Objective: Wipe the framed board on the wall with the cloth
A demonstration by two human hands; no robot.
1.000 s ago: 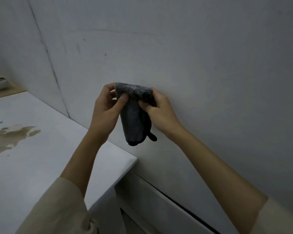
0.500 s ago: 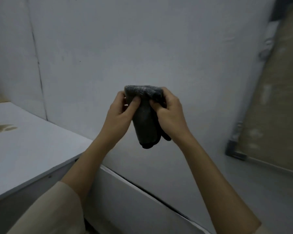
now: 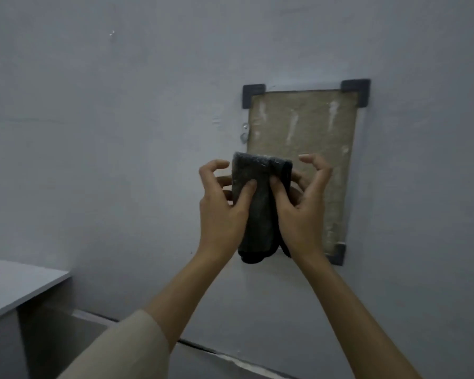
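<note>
- Grey folded cloth [image 3: 259, 198] hangs pinched between your left hand [image 3: 222, 214] and right hand [image 3: 301, 212].
- You hold it before the framed board's [image 3: 312, 127] lower left part.

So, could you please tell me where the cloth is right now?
Centre of the head view, the cloth hangs pinched between both hands, in front of the board's lower left.

The cloth [image 3: 259, 203] and both hands covered the framed board's [image 3: 301, 127] lower left part, so its bottom left corner could not be seen. Fingers of the left hand [image 3: 222, 212] lay hidden behind the cloth. The table [image 3: 14, 285] was cut off by the left edge, the sleeve [image 3: 126, 348] by the bottom.
</note>
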